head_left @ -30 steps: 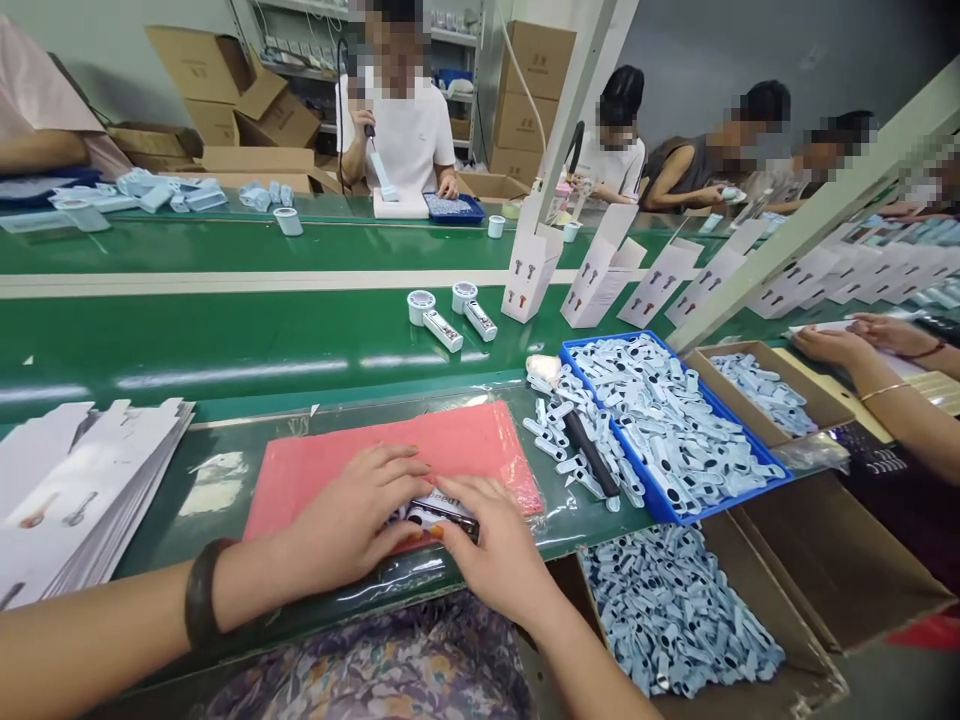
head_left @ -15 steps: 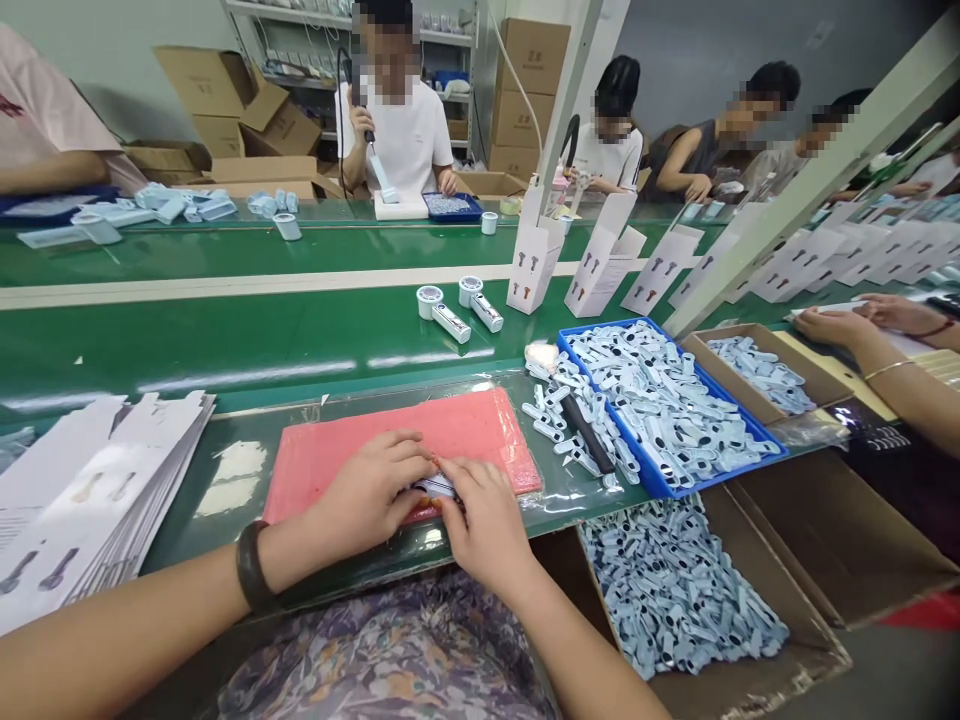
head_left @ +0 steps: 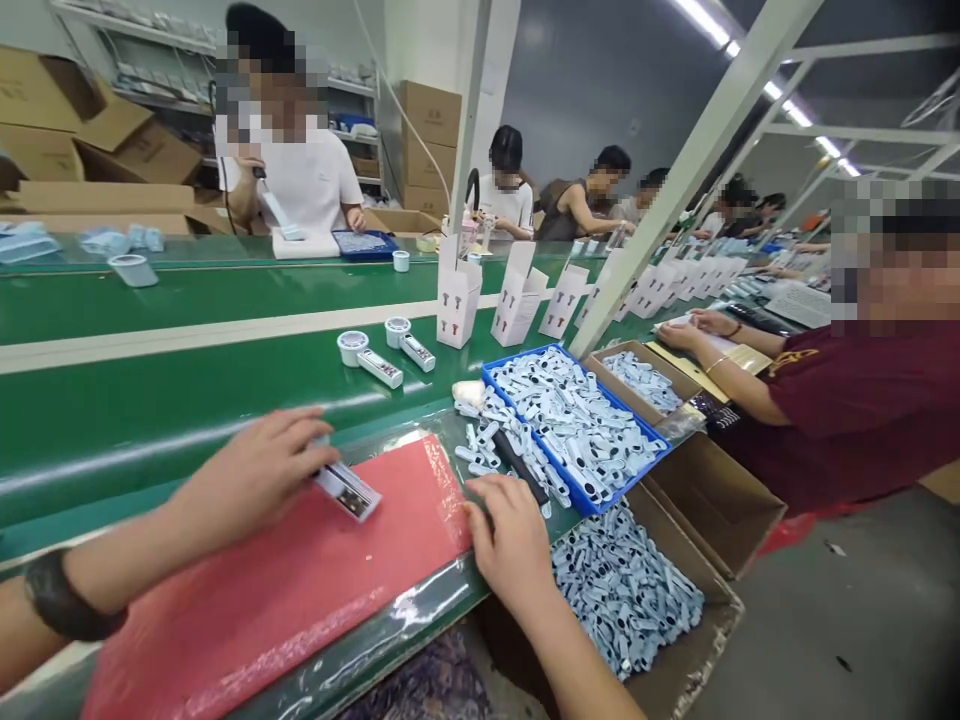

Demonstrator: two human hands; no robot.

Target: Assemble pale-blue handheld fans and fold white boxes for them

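My left hand (head_left: 255,475) holds a small white device (head_left: 347,490) by its near end, lifted just above the pink mat (head_left: 300,590). My right hand (head_left: 510,540) rests at the mat's right edge, fingers bent down on the plastic-covered bench, close to a black pen-like tool (head_left: 520,466) and loose pale-blue parts (head_left: 487,450). I cannot see anything in its fingers.
A blue tray (head_left: 574,425) and cardboard boxes (head_left: 622,590) hold pale-blue parts at the right. Two finished devices (head_left: 371,355) lie on the green conveyor (head_left: 150,390). White cartons (head_left: 459,295) stand behind. A person in a dark red shirt (head_left: 847,400) works at my right; others sit opposite.
My hands have parted: the left one carried the white device up and left off the mat, the right one slid to the mat's right edge. The view swung to the right.
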